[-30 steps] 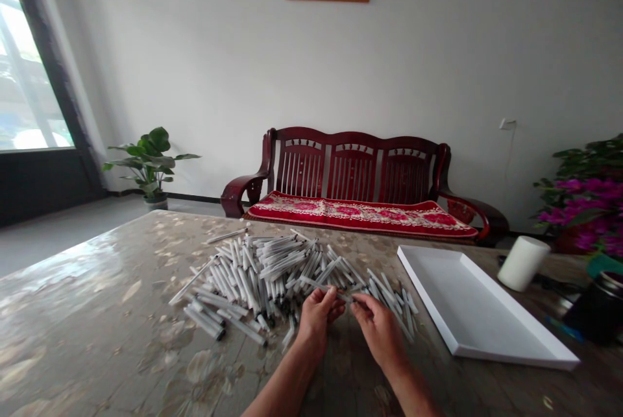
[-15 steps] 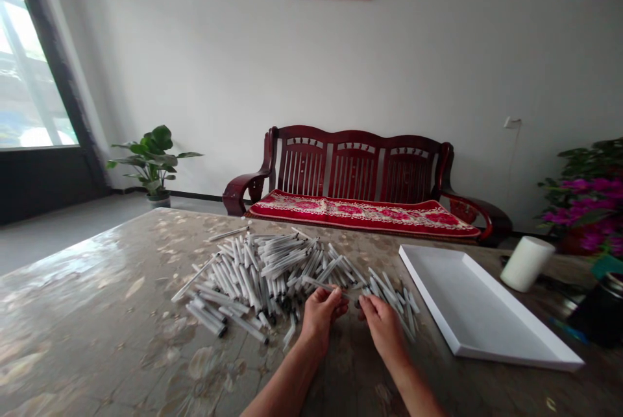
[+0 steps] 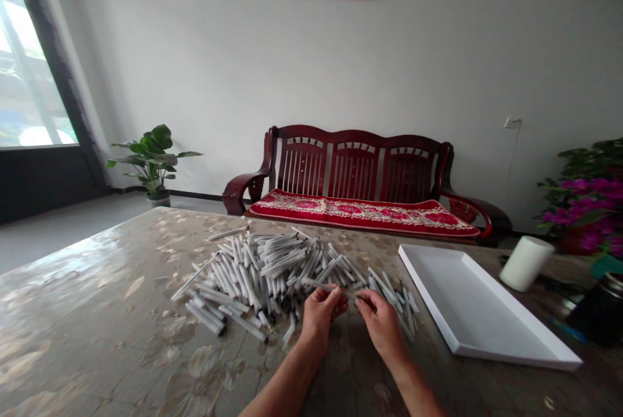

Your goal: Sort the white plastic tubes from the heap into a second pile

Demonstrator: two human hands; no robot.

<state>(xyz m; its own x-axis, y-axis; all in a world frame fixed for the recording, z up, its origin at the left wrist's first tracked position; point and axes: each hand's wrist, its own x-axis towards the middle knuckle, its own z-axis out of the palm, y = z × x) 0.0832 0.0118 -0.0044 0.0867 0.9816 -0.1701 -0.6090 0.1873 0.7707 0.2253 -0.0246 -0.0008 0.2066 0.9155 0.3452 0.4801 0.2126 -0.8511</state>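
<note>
My left hand point(image 3: 317, 320) is closed round a translucent whitish pen point(image 3: 311, 282), whose left end sticks out past the thumb. At the pen's right end, the fingertips of my right hand point(image 3: 382, 323) are pinched together; what small part they grip is mostly covered by the fingers. Just beyond my left hand lies a big loose pile of similar pens point(image 3: 248, 271) with black ends, pointing in many directions. A smaller group of pens point(image 3: 389, 288) lies behind and beside my right hand.
A shallow white box tray point(image 3: 491, 307) stands on the patterned table point(image 3: 121, 339) at the right. Beyond it are a white roll point(image 3: 527, 264) and a dark bottle-like container point(image 3: 601, 310). A wooden bench point(image 3: 353, 164) with a red cover stands behind the table.
My right hand has shifted slightly left, bringing its fingertips to the pen's right end. My left hand and the pen in it have hardly moved.
</note>
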